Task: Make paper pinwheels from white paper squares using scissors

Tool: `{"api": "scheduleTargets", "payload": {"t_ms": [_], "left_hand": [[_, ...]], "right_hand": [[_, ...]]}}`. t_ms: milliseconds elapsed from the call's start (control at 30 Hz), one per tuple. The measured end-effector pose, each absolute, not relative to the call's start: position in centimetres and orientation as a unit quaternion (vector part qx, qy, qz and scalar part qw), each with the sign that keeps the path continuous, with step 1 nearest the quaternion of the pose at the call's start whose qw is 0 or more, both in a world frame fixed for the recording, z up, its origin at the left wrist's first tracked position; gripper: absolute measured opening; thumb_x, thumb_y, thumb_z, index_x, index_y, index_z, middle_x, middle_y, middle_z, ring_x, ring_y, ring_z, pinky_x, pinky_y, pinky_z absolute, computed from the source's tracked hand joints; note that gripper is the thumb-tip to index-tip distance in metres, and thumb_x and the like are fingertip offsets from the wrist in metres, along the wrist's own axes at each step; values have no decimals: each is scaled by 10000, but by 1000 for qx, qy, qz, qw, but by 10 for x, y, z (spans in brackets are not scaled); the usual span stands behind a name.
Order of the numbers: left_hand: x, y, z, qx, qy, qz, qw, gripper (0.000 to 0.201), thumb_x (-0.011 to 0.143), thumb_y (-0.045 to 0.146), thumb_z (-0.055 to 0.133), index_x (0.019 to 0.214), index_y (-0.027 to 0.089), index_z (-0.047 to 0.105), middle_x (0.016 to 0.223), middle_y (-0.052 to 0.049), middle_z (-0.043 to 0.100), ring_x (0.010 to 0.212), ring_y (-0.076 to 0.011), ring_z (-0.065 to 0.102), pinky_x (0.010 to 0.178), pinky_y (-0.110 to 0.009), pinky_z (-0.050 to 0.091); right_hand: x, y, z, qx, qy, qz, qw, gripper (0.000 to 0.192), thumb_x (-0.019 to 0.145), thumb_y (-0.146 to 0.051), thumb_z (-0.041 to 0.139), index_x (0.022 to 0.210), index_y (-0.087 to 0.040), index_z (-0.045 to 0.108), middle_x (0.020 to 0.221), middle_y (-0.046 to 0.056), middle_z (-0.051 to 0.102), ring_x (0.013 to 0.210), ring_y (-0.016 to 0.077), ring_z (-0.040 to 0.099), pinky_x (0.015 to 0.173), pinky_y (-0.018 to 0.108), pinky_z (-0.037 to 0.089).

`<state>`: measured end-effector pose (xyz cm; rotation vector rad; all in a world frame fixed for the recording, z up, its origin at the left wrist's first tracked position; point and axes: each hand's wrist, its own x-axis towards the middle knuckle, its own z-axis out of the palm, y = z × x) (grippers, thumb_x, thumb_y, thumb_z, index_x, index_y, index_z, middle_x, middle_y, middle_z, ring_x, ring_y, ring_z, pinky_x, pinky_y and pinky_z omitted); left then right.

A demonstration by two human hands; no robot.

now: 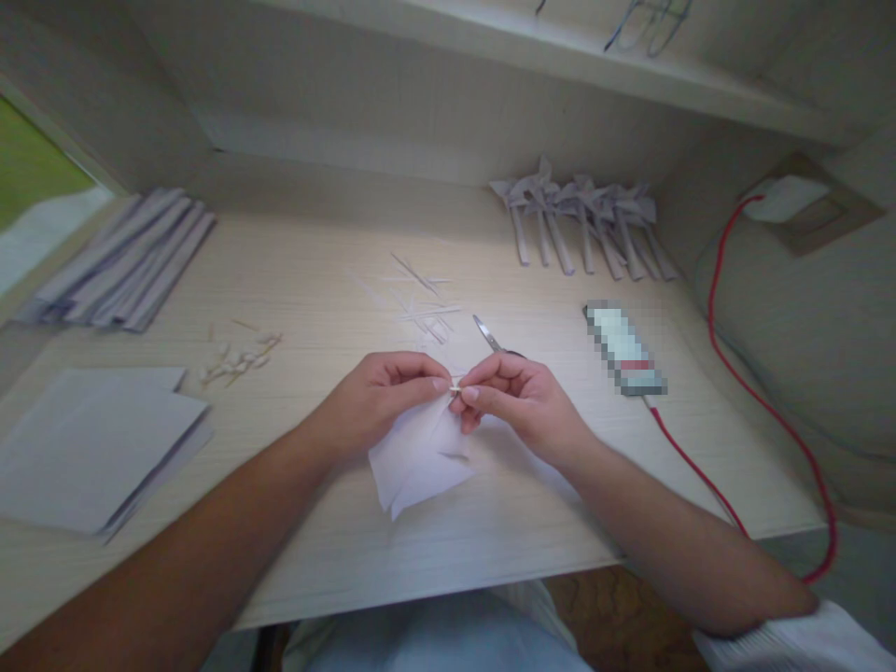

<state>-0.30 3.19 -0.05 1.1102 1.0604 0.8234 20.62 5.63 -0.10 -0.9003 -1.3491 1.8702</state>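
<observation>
while pinched together at frame centre, left hand (382, 397) and right hand (514, 397) closed on small stick (455, 383) atop folded white paper (416, 457); scissors (488, 334) just above right.

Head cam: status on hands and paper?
Left hand and right hand both pinch a small stick at folded white paper. Scissors just behind, untouched.

We can read no text, label, brand, number or sign anywhere here. The one likely bearer, a small flat rectangular object (625, 350) lying to the right of the metal scissors (488, 334) on the pale wooden desk (315, 271), is blurred into blocks, so we make out nothing on it.
</observation>
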Motion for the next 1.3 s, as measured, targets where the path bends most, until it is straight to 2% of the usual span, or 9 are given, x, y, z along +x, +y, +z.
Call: {"api": "scheduleTargets", "payload": {"t_ms": [167,467,733,1133,1300], "left_hand": [[-3,32,-2,498,462,359,639,179,837,335,714,821,159,745,742,-3,694,636,-110,555,592,-220,402],[0,30,1,508,478,375,611,142,823,301,716,842,163,743,748,-10,704,615,-121,573,552,-224,401],[1,30,-2,516,453,418,595,68,792,187,707,818,173,646,706,25,645,608,-100,550,540,-206,375],[6,29,7,579,523,383,494,59,750,215,723,771,169,693,731,5,676,676,-130,581,624,-242,429],[5,28,7,605,541,369,454,42,750,208,703,773,183,727,764,-2,717,734,-157,615,685,-266,450]], "right_hand": [[206,57,-1,-339,-508,725,317,199,801,-298,827,873,-157,706,791,35,790,609,131,717,623,263,592],[205,56,-1,-356,-522,707,318,227,789,-324,838,868,-165,699,768,24,783,611,132,708,638,277,588],[204,56,-3,-350,-508,723,310,252,786,-333,839,862,-168,665,767,26,785,593,138,713,612,281,591],[204,54,-8,-368,-534,691,319,240,809,-342,818,868,-174,657,758,31,776,614,139,706,629,276,576],[203,52,-6,-388,-559,659,322,251,771,-372,841,847,-172,711,654,6,726,611,148,682,626,284,559]]}}
